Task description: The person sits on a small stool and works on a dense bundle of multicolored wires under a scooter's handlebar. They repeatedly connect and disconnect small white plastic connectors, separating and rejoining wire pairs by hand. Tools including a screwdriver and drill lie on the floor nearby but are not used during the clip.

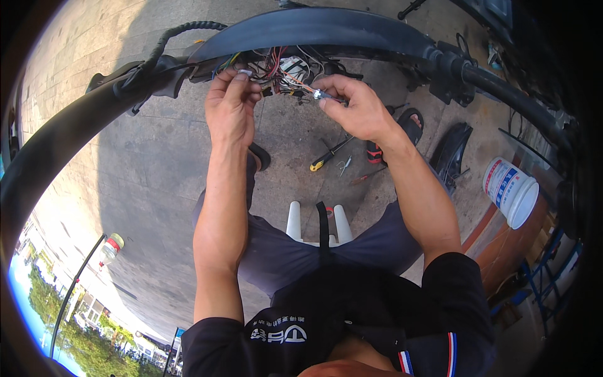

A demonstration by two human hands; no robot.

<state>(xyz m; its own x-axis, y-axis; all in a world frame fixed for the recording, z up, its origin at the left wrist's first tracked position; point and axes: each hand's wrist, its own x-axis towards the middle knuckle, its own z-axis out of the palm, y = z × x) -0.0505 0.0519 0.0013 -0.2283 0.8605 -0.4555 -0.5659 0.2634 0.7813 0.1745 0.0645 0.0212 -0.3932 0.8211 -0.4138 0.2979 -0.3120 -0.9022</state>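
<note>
A black handlebar housing (pixel 314 28) arcs across the top of the head view, opened underneath to show a tangle of coloured wires (pixel 286 68). My left hand (pixel 231 103) pinches a thin wire by a small pale piece at the left of the tangle. My right hand (pixel 352 107) grips a small metal-tipped connector (pixel 318 95) on a bundle of red and white wires. Both forearms rise from the lower edge. My knees in dark trousers straddle a white stool (pixel 294 220).
On the paved ground lie a yellow-handled screwdriver (pixel 326 157), small pliers (pixel 343 165) and a red-handled tool (pixel 363 178). A black fender part (pixel 451 151) lies at right, beside a white bucket (pixel 510 191). A black cable (pixel 169 41) loops at upper left.
</note>
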